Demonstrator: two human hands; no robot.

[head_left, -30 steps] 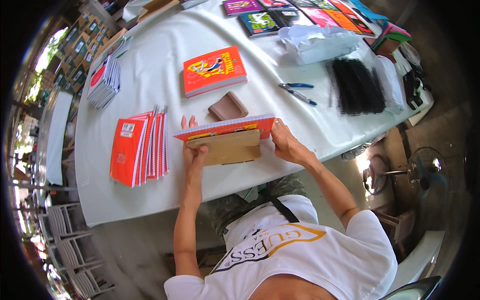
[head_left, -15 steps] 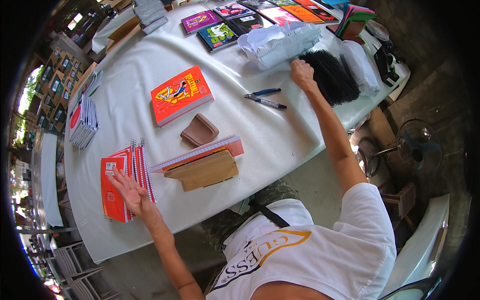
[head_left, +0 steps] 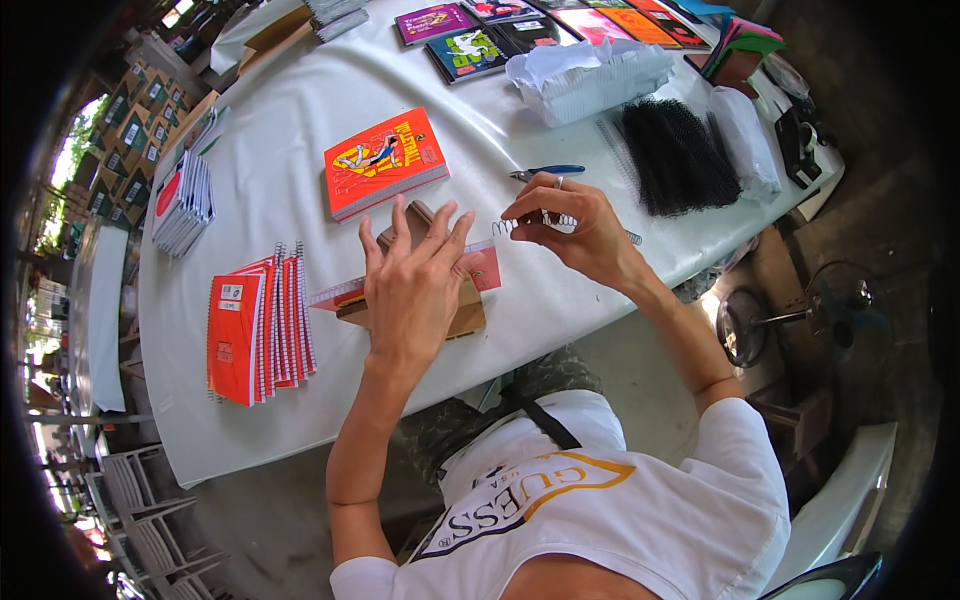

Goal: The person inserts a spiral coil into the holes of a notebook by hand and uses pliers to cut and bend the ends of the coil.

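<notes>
Between the thumb and fingers of my right hand (head_left: 580, 235) is a dark spiral binding coil (head_left: 502, 227); its loops stick out on both sides. My left hand (head_left: 412, 290) has its fingers spread over an unbound notebook (head_left: 486, 268) with a punched edge, which lies on a brown angled stand (head_left: 468, 316). That hand hides much of both, and whether it presses on them I cannot tell. Behind its fingertips sits a brown curved block (head_left: 416, 220). Blue-handled cutting pliers (head_left: 556, 172) lie just beyond my right hand.
Red spiral notebooks (head_left: 235, 340) overlap at the left, and a thick red-covered stack (head_left: 388, 165) lies farther back. A heap of black coils (head_left: 680, 155) is at the right, beside a white wrapped bundle (head_left: 590, 82). A standing fan (head_left: 845, 300) is off the table's right edge.
My right hand has come from the coil heap toward the middle with a coil. My left hand has moved right, from the red spiral notebooks to the notebook on the stand.
</notes>
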